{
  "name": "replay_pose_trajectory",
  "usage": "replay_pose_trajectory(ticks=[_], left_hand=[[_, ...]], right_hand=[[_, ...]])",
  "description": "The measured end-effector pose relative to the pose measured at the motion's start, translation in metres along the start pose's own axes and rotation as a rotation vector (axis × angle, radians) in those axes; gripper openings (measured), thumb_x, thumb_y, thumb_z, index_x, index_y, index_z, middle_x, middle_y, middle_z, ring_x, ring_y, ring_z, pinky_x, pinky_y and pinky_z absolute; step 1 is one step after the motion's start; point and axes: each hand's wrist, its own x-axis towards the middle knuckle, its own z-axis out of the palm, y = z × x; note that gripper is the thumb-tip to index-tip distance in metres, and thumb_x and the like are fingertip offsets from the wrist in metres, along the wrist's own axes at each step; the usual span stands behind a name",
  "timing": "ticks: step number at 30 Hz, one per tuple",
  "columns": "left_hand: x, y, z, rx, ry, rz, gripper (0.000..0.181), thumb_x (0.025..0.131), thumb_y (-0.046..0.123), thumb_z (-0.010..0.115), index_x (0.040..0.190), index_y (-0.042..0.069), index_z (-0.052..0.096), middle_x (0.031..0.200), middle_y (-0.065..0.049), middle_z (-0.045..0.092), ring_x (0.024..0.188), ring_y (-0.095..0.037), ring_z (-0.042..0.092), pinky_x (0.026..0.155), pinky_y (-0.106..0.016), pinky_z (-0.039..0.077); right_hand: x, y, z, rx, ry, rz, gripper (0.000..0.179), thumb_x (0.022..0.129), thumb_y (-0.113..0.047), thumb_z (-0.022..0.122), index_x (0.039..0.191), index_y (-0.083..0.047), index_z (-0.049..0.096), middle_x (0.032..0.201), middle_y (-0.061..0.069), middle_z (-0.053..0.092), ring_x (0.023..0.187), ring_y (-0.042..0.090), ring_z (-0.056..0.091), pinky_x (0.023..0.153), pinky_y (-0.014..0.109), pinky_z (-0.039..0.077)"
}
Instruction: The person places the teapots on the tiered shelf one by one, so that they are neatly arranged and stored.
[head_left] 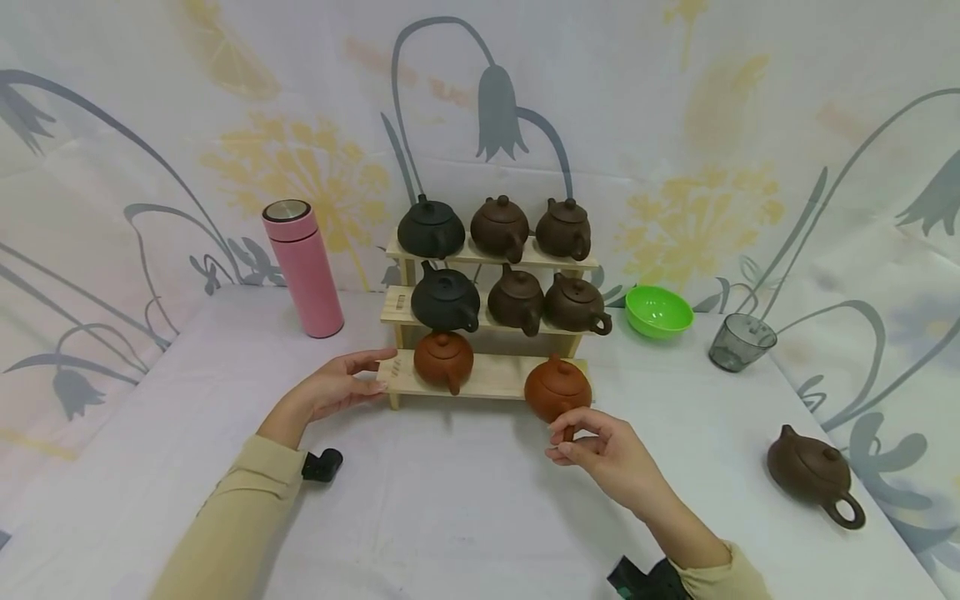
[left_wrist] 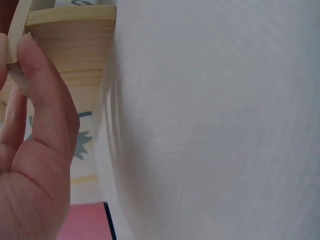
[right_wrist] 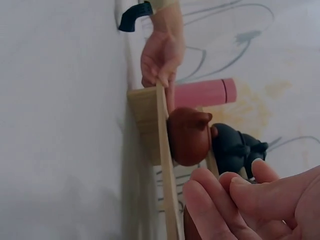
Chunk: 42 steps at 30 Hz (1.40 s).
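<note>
My right hand (head_left: 600, 454) pinches the handle of an orange-brown clay teapot (head_left: 557, 387) at the right end of the bottom step of a wooden display stand (head_left: 495, 371). In the right wrist view, fingertips and thumb (right_wrist: 245, 187) come together and hide most of that teapot. At the opposite end, my left hand (head_left: 337, 387) grips the bottom board, thumb and fingers on either side of its edge; the left wrist view shows the fingers against the board end (left_wrist: 70, 15). A second orange-brown teapot (head_left: 442, 360) sits near the left of this step, handle facing me.
Dark teapots fill the upper steps, including a black one (head_left: 446, 298) and a brown one (head_left: 500, 227). A pink thermos (head_left: 306, 271) stands left. To the right are a green bowl (head_left: 659, 312), a grey glass (head_left: 741, 343) and another brown teapot (head_left: 810, 467) on the white cloth.
</note>
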Motion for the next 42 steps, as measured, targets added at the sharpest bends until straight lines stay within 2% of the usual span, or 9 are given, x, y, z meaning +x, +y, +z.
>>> replay_pose_trajectory(ticks=[9, 16, 24, 32, 36, 42], left_hand=[[0.0, -0.001, 0.0, 0.002, 0.002, 0.004, 0.062, 0.088, -0.003, 0.059, 0.144, 0.0, 0.031, 0.13, -0.02, 0.029, 0.091, -0.014, 0.054, 0.087, -0.028, 0.049], [0.001, -0.001, 0.0, 0.007, -0.008, 0.011, 0.062, 0.088, -0.003, 0.059, 0.144, 0.0, 0.03, 0.13, -0.021, 0.029, 0.091, -0.014, 0.054, 0.087, -0.028, 0.049], [0.001, -0.001, -0.001, 0.006, -0.003, 0.012, 0.062, 0.088, -0.004, 0.059, 0.144, -0.001, 0.03, 0.131, -0.021, 0.027, 0.091, -0.014, 0.054, 0.086, -0.028, 0.049], [0.002, -0.001, -0.001, 0.007, -0.005, 0.019, 0.062, 0.088, -0.004, 0.058, 0.144, -0.001, 0.03, 0.13, -0.021, 0.029, 0.09, -0.013, 0.054, 0.085, -0.027, 0.05], [0.001, 0.0, 0.0, 0.003, 0.001, 0.013, 0.062, 0.088, -0.004, 0.058, 0.144, -0.001, 0.03, 0.131, -0.021, 0.029, 0.09, -0.013, 0.054, 0.085, -0.027, 0.05], [0.0, 0.0, 0.001, -0.003, 0.005, 0.006, 0.062, 0.088, -0.003, 0.059, 0.143, 0.0, 0.031, 0.133, -0.022, 0.027, 0.091, -0.014, 0.054, 0.085, -0.027, 0.05]], right_hand=[[0.029, 0.012, 0.025, 0.038, -0.005, -0.056, 0.019, 0.083, 0.016, 0.057, 0.102, 0.012, 0.057, 0.095, 0.023, 0.057, 0.085, 0.045, 0.061, 0.074, 0.033, 0.055], [0.046, 0.017, 0.036, 0.006, -0.015, -0.081, 0.019, 0.083, 0.016, 0.057, 0.102, 0.011, 0.058, 0.091, 0.017, 0.058, 0.084, 0.042, 0.062, 0.074, 0.031, 0.055], [0.059, 0.017, 0.043, 0.01, -0.06, -0.088, 0.019, 0.084, 0.015, 0.056, 0.103, 0.012, 0.058, 0.092, 0.024, 0.055, 0.082, 0.038, 0.064, 0.073, 0.032, 0.055], [0.058, 0.016, 0.042, -0.009, -0.061, -0.065, 0.02, 0.084, 0.012, 0.058, 0.104, 0.01, 0.059, 0.098, 0.022, 0.057, 0.082, 0.028, 0.066, 0.073, 0.031, 0.054], [0.052, 0.014, 0.037, -0.028, -0.022, -0.059, 0.023, 0.082, 0.008, 0.064, 0.105, 0.006, 0.061, 0.107, 0.022, 0.059, 0.084, 0.024, 0.065, 0.073, 0.029, 0.054], [0.04, 0.016, 0.02, -0.014, 0.061, -0.082, 0.025, 0.079, 0.01, 0.066, 0.104, 0.008, 0.061, 0.107, 0.023, 0.058, 0.086, 0.024, 0.065, 0.074, 0.029, 0.054]])
